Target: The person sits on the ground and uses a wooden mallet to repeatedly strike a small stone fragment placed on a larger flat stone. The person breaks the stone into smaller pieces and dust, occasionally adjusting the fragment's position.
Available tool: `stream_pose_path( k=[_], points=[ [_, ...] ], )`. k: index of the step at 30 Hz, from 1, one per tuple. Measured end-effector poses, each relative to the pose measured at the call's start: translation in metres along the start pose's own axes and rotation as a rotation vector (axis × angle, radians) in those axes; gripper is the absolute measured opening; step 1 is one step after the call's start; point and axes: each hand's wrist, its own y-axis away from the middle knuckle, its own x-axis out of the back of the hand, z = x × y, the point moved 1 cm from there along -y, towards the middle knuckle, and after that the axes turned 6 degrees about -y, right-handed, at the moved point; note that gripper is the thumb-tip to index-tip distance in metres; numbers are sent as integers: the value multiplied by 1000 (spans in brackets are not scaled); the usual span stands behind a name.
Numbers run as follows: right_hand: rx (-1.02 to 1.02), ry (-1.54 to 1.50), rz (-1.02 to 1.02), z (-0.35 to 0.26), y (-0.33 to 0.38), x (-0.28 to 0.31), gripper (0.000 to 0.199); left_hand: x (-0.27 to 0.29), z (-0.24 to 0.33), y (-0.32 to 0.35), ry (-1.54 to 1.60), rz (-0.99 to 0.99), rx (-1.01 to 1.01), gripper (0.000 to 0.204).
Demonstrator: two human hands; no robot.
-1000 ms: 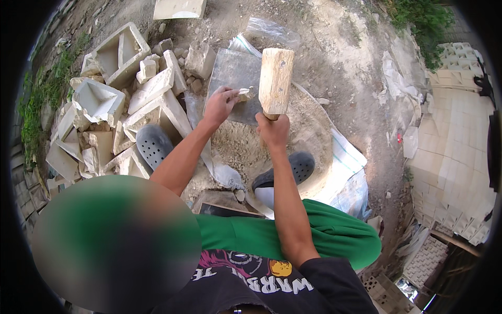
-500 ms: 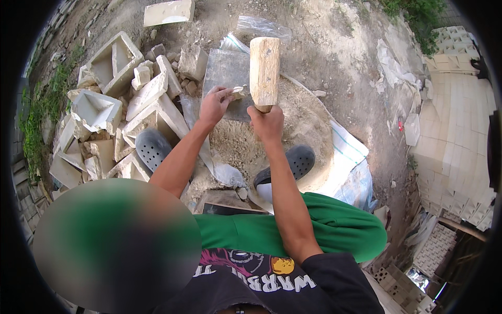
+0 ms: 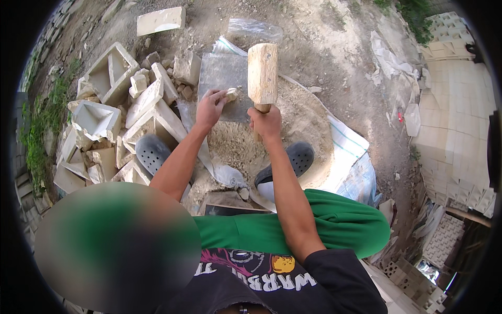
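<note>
Head view: wooden mallet (image 3: 262,73) raised over a small stone chunk (image 3: 231,94) on a grey slab (image 3: 222,78).

The right hand (image 3: 265,122) had its fingers wrapped tight round the mallet's handle, with the blocky head up above the slab's right edge. The left hand (image 3: 209,108) pinched the stone chunk between its fingers, down near the slab's lower edge. The slab lay flat on the dirt ground (image 3: 324,47), at the far edge of a pile of sandy rubble (image 3: 293,120). Broken pale moulded blocks (image 3: 112,107) were heaped just left of it, and both dark clogs (image 3: 151,153) sat on the ground at the rubble's near edge.
</note>
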Motion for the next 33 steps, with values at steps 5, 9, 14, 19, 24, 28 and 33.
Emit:
stream_pose_path(
  k=[5,9,14,19,24,28,33],
  points=[
    [131,40,203,24,-8,7,32,-1,4,1,88,4,18,27],
    [-65,87,242,67,0,3,27,-2,6,3,41,13,-19,27],
    [-132,168,133,90,15,-17,33,-2,1,7,-86,59,-31,25],
    [27,305,75,95,-7,-35,26,6,9,19,-87,128,31,23],
    [45,194,30,54,-5,-29,40,8,8,23,-103,160,9,25],
    [149,62,-44,45,9,-33,42,-1,2,33,-105,151,40,29],
    [30,494,36,82,12,-44,44,-3,5,37,-58,125,58,30]
  ],
)
